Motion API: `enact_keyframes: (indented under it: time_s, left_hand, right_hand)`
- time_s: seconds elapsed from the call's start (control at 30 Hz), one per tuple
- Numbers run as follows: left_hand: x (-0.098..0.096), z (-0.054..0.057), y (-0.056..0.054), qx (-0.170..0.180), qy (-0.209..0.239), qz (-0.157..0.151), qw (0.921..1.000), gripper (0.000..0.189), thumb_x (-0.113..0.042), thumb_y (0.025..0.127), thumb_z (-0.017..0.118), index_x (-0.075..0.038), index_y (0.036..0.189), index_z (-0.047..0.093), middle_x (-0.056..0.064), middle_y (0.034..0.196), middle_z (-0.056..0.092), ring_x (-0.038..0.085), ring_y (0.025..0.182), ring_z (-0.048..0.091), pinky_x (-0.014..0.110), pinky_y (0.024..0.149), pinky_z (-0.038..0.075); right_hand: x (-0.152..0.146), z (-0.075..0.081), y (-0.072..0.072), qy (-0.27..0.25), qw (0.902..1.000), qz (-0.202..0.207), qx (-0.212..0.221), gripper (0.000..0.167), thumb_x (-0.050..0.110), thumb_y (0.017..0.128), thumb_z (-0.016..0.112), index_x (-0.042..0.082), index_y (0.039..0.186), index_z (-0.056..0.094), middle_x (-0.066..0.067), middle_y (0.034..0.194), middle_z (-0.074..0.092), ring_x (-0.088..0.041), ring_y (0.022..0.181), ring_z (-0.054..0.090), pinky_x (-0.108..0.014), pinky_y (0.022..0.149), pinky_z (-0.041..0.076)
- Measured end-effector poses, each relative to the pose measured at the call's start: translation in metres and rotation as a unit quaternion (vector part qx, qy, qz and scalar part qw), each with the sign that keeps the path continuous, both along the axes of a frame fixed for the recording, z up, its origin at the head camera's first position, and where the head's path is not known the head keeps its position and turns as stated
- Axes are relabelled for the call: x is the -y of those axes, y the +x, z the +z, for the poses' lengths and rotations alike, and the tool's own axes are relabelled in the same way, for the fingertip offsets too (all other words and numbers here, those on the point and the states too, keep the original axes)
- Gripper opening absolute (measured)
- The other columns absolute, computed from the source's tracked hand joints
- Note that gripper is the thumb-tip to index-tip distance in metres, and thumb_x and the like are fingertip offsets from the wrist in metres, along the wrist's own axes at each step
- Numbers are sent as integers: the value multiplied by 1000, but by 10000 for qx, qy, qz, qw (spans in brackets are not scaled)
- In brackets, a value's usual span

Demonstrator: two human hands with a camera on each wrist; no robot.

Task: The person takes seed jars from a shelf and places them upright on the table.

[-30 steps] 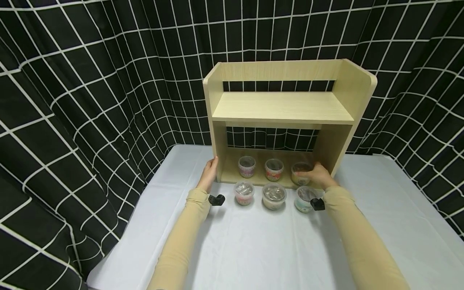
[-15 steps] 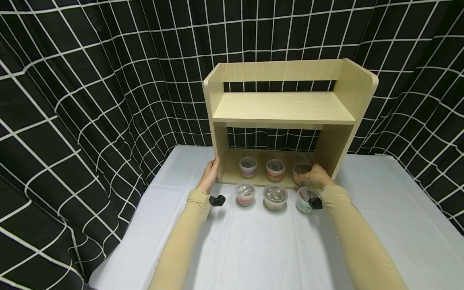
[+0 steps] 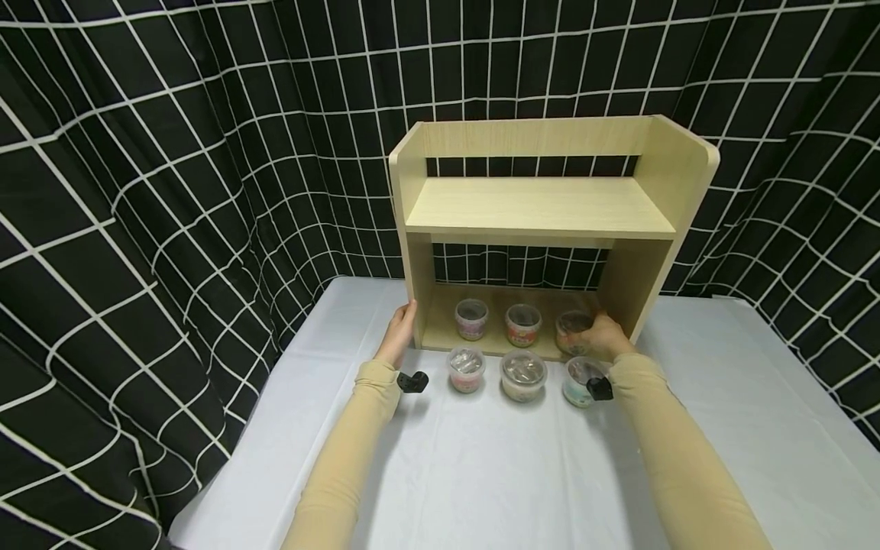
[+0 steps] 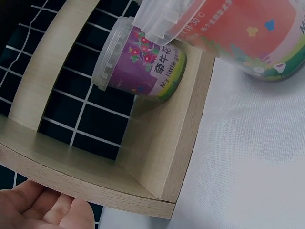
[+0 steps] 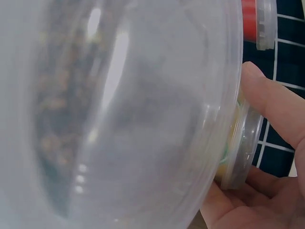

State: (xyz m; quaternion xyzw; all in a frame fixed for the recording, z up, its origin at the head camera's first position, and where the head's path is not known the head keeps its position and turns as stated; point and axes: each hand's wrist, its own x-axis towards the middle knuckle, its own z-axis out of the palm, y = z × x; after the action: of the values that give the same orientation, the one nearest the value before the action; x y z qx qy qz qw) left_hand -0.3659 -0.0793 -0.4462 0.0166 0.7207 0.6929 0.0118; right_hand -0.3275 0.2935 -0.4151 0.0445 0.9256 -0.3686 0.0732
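Pale-wood shelf unit [image 3: 539, 205] stands on the white-covered desk [image 3: 481, 473]. Progress, my guess: roughly halfway, three tubs lined up on its bottom board, three out on the desk just in front; the desk ones look left to deal with, and the board's rightmost isn't let go.

Left to right: my left hand [image 3: 396, 334] rests against the outside of the unit's left wall, fingers loosely bent, no tub in it. Coral-label tub [image 3: 466, 374], front row, lid on, silvery crinkled stuff showing. Purple tub [image 3: 471, 321] behind it on the board, flower print, lidded, contents unclear. Red-label tub [image 3: 522, 327], board middle, lidded, can't tell what's inside. Wide pale tub [image 3: 523, 380] in front, silvery crinkle under the lid. Yellowish tub [image 3: 569, 325], board right, contents hidden; my right hand [image 3: 608, 338] grips it, thumb and fingers on opposite sides. Turquoise-label tub [image 3: 576, 386] in front, clear lid, contents unclear.
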Motion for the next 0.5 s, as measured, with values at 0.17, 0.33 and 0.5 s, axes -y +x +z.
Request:
enact_keyframes:
  time_s: [0.17, 0.33, 0.5]
  left_hand:
    - [0, 7, 7, 67, 60, -120, 9999, 64, -45, 99, 35, 2, 142, 25, 21, 147, 22, 33, 135, 18, 44, 110, 16]
    - [-3, 3, 4, -36, -72, 39, 10000, 64, -46, 99, 34, 1, 141, 28, 20, 146, 26, 32, 134, 21, 44, 109, 18]
    - [-2, 0, 0, -28, -86, 92, 9999, 67, -50, 98, 35, -1, 142, 28, 18, 146, 26, 31, 134, 21, 44, 109, 18]
  right_hand:
    - [-2, -3, 1, -106, 9999, -46, -116, 102, 27, 79, 73, -20, 137, 4, -42, 137, 17, -52, 126, 22, -55, 104, 23]
    - [-3, 0, 3, -276, 9990, -115, -341, 98, 30, 78, 74, -20, 136, 12, -40, 134, 26, -51, 123, 29, -55, 101, 28]
    - [0, 12, 8, -641, 9948, -228, -756, 99, 32, 78, 76, -15, 139, 15, -37, 135, 30, -49, 123, 30, -54, 101, 29]
